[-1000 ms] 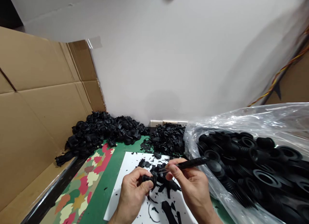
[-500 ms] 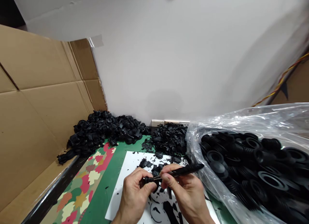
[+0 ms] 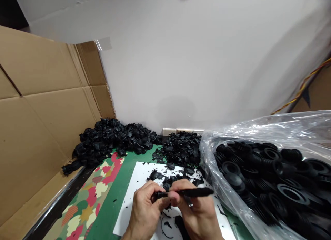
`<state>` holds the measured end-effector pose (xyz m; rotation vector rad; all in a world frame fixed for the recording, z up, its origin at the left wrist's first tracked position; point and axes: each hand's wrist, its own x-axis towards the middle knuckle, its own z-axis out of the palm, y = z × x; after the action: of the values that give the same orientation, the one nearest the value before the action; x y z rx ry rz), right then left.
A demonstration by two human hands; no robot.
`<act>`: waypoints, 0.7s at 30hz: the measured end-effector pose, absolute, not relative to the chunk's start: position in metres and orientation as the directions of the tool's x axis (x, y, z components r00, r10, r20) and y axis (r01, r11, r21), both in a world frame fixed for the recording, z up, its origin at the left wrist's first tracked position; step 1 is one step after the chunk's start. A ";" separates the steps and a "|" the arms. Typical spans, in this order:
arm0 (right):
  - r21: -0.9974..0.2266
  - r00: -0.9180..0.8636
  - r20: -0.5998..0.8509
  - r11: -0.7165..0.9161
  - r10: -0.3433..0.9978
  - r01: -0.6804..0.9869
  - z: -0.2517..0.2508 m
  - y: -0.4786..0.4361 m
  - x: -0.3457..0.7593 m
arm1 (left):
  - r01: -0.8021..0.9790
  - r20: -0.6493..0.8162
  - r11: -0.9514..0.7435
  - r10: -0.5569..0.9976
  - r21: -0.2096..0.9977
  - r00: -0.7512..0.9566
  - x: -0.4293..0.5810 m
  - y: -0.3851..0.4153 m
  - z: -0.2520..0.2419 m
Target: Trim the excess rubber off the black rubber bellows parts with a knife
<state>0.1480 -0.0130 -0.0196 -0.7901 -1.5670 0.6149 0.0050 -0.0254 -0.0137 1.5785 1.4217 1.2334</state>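
Note:
My left hand (image 3: 147,207) is closed in a pinch on a small black rubber part (image 3: 158,195), mostly covered by the fingers. My right hand (image 3: 195,209) grips a slim black-handled tool (image 3: 198,192) like a pen, its handle pointing right and nearly level. The tool's thin metal tip reaches the rubber part, where the two hands almost meet. Beneath them lies a white sheet (image 3: 129,202) strewn with black scraps (image 3: 156,175) and curled trimmings.
A clear plastic bag (image 3: 210,153) of black ribbed rubber parts (image 3: 292,193) stands at right. Behind the sheet are a heap of ribbed black pieces (image 3: 116,136) and a pile of shavings (image 3: 182,147). A cardboard wall (image 3: 46,71) rises at left; a patterned strip (image 3: 90,198) covers part of the green surface (image 3: 110,198).
My right hand has shifted slightly left and the tool's handle has swung down to nearly level. My left hand stays in about the same place, holding the rubber part.

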 end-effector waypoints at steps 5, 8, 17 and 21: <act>-0.670 0.046 0.709 0.650 0.704 0.359 -0.026 -0.001 0.160 | 0.302 0.233 -0.213 0.972 0.929 -0.032 0.008 -0.026 -0.013; -0.769 0.154 0.606 0.525 0.781 0.365 -0.027 0.005 0.168 | 0.277 0.208 -0.186 0.977 0.943 -0.053 0.008 -0.026 -0.013; -0.933 0.069 0.360 0.361 0.930 0.003 -0.019 -0.003 0.163 | 0.280 0.153 -0.131 0.986 0.951 -0.060 0.006 -0.025 -0.013; -0.927 0.029 0.371 0.372 0.928 -0.040 -0.018 -0.005 0.160 | 0.281 0.139 -0.118 0.989 0.952 -0.055 0.005 -0.024 -0.014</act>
<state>0.1600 -0.0047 -0.0180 -0.9035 -1.3184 0.9316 0.0052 -0.0245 -0.0143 1.4802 1.4083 1.2161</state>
